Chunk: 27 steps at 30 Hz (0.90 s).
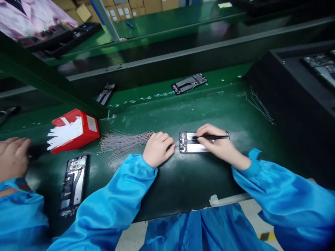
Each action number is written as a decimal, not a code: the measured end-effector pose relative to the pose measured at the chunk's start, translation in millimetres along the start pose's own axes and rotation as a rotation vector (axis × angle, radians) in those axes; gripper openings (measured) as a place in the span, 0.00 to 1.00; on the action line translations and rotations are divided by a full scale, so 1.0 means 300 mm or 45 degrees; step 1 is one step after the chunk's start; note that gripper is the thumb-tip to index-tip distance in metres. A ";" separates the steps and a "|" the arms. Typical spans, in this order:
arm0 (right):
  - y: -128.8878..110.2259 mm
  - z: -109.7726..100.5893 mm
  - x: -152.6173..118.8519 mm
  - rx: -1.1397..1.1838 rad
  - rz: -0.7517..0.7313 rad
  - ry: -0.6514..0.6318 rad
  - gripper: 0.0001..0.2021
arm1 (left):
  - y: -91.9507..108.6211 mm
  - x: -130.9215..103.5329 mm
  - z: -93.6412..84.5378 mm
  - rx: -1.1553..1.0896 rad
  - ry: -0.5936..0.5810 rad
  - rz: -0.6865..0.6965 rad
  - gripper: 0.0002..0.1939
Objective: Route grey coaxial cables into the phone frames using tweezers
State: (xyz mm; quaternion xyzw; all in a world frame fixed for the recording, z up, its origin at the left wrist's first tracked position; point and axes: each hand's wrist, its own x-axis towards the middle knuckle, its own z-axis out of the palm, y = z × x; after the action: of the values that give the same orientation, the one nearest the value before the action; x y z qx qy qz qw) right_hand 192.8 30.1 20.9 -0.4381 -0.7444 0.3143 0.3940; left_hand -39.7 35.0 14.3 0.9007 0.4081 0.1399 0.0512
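An opened phone (184,148) lies crosswise on the green bench, its circuit board and silver inner plate showing. Over its upper part, my right hand (213,143) grips slim black tweezers (222,137), with the tip end above the phone. My left hand (158,149) rests just left of the phone with its fingers curled together; whatever is between the fingertips is hidden. Against its left side lies a loose bundle of thin grey cables (123,142), whose near ends reach my knuckles.
A red box (90,130) of white paper strips stands left, near a green post (52,80). Other opened phones lie at the left (74,184) and back (190,83). A black stand (295,90) and loose wires (258,104) are right. A co-worker's hand (13,158) is far left.
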 end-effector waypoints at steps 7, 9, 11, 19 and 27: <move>0.128 -0.189 -0.138 -0.545 0.376 0.409 0.05 | 0.017 0.001 -0.030 -0.262 -0.300 0.317 0.11; 0.128 -0.181 -0.154 -0.572 0.362 0.291 0.06 | 0.039 0.007 -0.020 -0.172 -0.288 0.355 0.10; 0.114 -0.154 -0.150 -0.537 0.325 0.226 0.07 | 0.057 0.009 -0.010 -0.033 -0.234 0.372 0.08; 0.042 -0.090 -0.122 0.023 0.012 -0.082 0.06 | 0.101 0.037 0.005 0.252 -0.093 0.438 0.07; 0.043 -0.071 -0.157 0.102 0.131 -0.027 0.06 | 0.088 0.091 0.022 0.127 -0.163 0.173 0.09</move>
State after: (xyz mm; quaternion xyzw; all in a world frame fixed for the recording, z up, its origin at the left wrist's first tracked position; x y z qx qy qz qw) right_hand 230.7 -4.2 6.4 -0.4562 -0.7118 0.3684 0.3867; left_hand -1.7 38.1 19.3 0.9349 0.3483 0.0650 0.0226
